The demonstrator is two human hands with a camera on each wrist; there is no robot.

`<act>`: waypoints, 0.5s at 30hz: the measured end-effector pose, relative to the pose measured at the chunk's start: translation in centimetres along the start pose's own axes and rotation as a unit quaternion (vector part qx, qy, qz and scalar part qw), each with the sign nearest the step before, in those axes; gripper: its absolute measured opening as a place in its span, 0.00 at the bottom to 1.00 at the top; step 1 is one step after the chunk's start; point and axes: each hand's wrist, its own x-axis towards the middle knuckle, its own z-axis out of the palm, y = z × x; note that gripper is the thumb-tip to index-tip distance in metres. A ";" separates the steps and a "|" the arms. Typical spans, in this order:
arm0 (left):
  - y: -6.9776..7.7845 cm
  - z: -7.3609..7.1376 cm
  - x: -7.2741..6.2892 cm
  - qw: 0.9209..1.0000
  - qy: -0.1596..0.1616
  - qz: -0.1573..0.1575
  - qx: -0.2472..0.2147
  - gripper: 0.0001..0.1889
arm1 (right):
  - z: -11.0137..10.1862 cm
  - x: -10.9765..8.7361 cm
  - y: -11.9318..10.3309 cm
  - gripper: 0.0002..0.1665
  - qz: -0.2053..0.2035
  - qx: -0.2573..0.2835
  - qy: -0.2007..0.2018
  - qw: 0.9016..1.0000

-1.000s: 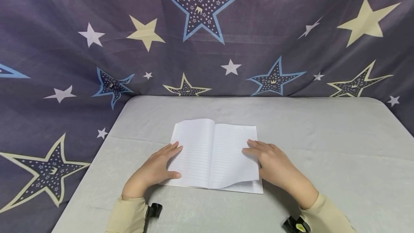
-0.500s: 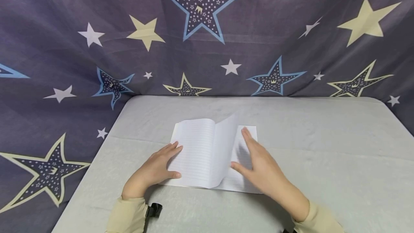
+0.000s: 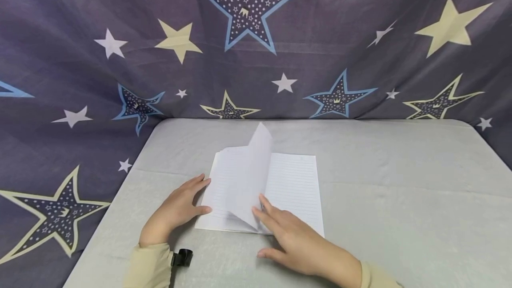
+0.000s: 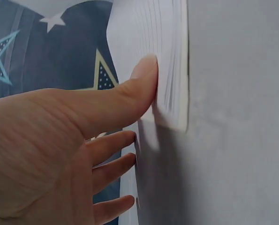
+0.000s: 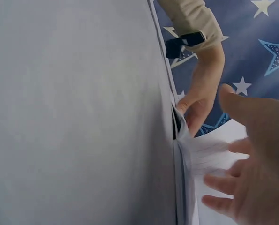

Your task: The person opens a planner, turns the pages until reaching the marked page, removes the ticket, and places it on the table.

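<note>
One white lined paper notebook: open on your grey cloth-topped bench.
Raised white leaf: seemingly mid-turn; next calls for smoothing it leftward.
Left hand: loosely spread, notebook's left edge.
Right hand: loosely spread, beside leaf.

Your head view is looking down from six toward twelve o'clock, both wrist views are closely sharing the notebook

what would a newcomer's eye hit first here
Probably the dark star-printed cloth backdrop behind the pale grey table. Next, the open white lined-paper notebook on it, one white page raised midway across. The bare left hand lies at the notebook's left edge, the bare right hand by that page's foot.
</note>
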 end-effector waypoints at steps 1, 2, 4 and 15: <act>-0.1 0.0 0.0 1.000 0.004 -0.002 -0.001 0.39 | 0.2 0.0 0.0 0.47 -0.009 -0.008 -0.013 1.000; -0.3 -0.1 0.0 1.000 0.008 -0.003 -0.001 0.37 | 0.3 -0.1 -0.1 0.46 -0.016 -0.015 -0.026 0.999; -0.5 -0.2 0.0 1.000 0.020 0.000 -0.005 0.34 | 0.4 -0.2 -0.2 0.45 -0.026 -0.032 -0.050 0.998; 0.0 -0.6 0.2 0.995 0.096 -0.017 -0.005 0.22 | 0.6 -0.6 0.0 0.43 -0.052 -0.085 -0.090 0.991</act>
